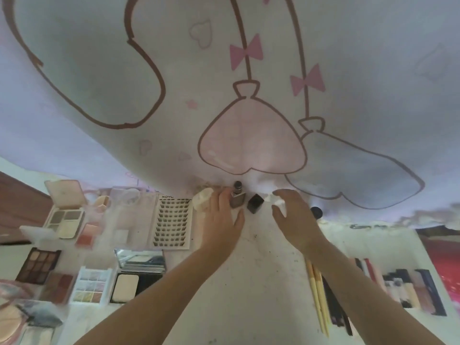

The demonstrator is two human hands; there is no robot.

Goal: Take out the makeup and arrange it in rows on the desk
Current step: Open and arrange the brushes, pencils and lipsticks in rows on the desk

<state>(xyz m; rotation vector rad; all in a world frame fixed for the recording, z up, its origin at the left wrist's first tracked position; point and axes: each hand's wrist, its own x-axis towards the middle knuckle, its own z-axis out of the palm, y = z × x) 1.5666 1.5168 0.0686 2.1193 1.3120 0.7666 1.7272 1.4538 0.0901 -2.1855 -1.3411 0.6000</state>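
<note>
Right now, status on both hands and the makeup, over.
Left hand touching small bottle at desk's back edge. Right hand open, empty, hovering. Black cube between them. Nothing blocking.

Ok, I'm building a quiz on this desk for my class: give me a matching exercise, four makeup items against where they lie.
Items:
1. false-lash card
2. small bottle
3. yellow pencils
4. brown eyeshadow palette

Places:
A. far left of the desk
B. under the right forearm
C. at the left hand's fingertips
D. just left of the left hand

Pairs: 1-D, 2-C, 3-B, 4-A
</note>
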